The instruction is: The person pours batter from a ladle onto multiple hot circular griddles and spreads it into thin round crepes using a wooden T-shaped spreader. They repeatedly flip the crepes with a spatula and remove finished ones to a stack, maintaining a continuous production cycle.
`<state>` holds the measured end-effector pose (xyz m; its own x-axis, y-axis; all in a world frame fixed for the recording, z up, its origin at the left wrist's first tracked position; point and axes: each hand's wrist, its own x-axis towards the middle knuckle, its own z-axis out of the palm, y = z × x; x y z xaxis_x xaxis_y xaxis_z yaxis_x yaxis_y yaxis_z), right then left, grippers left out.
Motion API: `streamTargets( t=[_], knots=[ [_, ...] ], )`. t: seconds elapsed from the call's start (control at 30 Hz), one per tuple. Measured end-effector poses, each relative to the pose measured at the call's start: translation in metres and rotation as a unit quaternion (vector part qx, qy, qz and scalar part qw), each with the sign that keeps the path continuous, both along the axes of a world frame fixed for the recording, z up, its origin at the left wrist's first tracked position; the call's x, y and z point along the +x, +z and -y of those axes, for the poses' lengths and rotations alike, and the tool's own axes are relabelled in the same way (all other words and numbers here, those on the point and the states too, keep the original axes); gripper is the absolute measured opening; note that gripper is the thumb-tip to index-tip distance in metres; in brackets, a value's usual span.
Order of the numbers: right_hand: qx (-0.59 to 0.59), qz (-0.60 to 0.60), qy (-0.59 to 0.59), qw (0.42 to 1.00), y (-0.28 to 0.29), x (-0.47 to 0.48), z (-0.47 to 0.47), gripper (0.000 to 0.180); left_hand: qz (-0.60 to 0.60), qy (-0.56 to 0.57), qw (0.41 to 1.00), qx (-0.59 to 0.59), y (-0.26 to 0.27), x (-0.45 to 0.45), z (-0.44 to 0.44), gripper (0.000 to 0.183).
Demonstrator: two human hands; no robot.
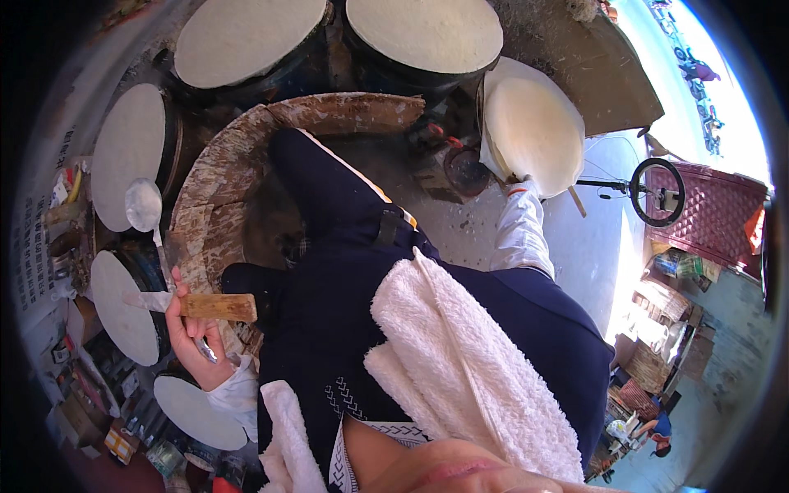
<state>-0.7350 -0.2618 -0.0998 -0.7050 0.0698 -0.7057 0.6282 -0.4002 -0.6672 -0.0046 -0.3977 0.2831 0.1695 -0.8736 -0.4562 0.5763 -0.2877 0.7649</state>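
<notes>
My left hand [196,342] holds a scraper with a wooden handle [219,307] and a pale-smeared blade, together with a long metal ladle [143,204]. The ladle's bowl, coated in pale batter, hangs over a round griddle covered by a pale sheet [126,157]. Below it, the scraper's blade overlaps a second pale-covered griddle [120,317]. On my right side, my right hand [521,183] touches the near edge of a thin, round, cream-coloured flatbread [533,126], which lies on others like it. The sheet and sleeve partly hide its fingers, so their grip is unclear.
More pale-covered griddles stand ahead [253,40], [425,31] and at lower left [198,410]. A curved, batter-crusted wooden ledge [212,179] bends around my legs. A ring light on a stand [657,192] is at right. A person [661,434] is far off.
</notes>
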Motion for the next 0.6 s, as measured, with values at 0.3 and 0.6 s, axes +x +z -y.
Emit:
streamTargets(
  t=[0.3, 0.6],
  knots=[
    [0.091, 0.033, 0.063, 0.993, 0.002, -0.014, -0.011, 0.017, 0.147, 0.075, 0.985, 0.052, 0.015, -0.049, 0.003, 0.043],
    [0.173, 0.013, 0.355, 0.919, 0.028, 0.131, 0.047, 0.021, 0.021, -0.012, 1.000, 0.013, -0.014, -0.024, 0.017, 0.044]
  ],
)
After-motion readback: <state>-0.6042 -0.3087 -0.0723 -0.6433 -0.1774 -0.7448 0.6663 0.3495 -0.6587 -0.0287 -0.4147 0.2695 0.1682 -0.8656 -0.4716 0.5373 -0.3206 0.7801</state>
